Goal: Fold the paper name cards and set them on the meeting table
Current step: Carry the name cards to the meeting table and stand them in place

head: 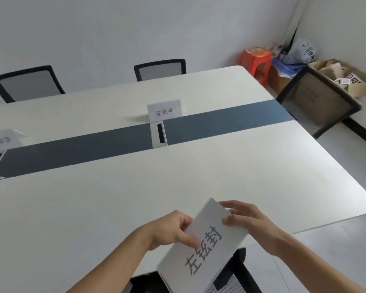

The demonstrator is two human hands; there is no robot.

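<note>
both hands hold a name card at the near edge

at 6 o'clock, closest in, a white name card (205, 248) with three large grey characters is held tilted above the near edge of the worktop (93, 208). its far end points toward 12, and its near end hangs past the edge over a black chair (232, 275). the left hand (169, 229) pinches the card's left long edge, with the thumb on the printed face and the fingers curled behind. the right hand (247, 218) pinches the far end at about 1 o'clock, with the thumb on top and the fingers bent round the corner. the card's right edge shows a doubled layer.

further out toward 12 o'clock, a dark blue strip (220, 121) runs across the middle of the pale worktop, with a white cable hatch (159, 134) set in it. just behind the hatch a standing card (164, 109) sits upright, print toward the camera. at 9 o'clock, by the left border, a blurred card (2, 138) also stands, its print unreadable.

beyond the far edge, a mesh chair (28, 83) is at 10 o'clock and a second mesh chair (160, 69) at 12. a side chair (317, 102) stands off the worktop's right end at 2 o'clock. in the far corner at 1 o'clock are a red stool (256, 62) and a cardboard box (347, 79).
</note>
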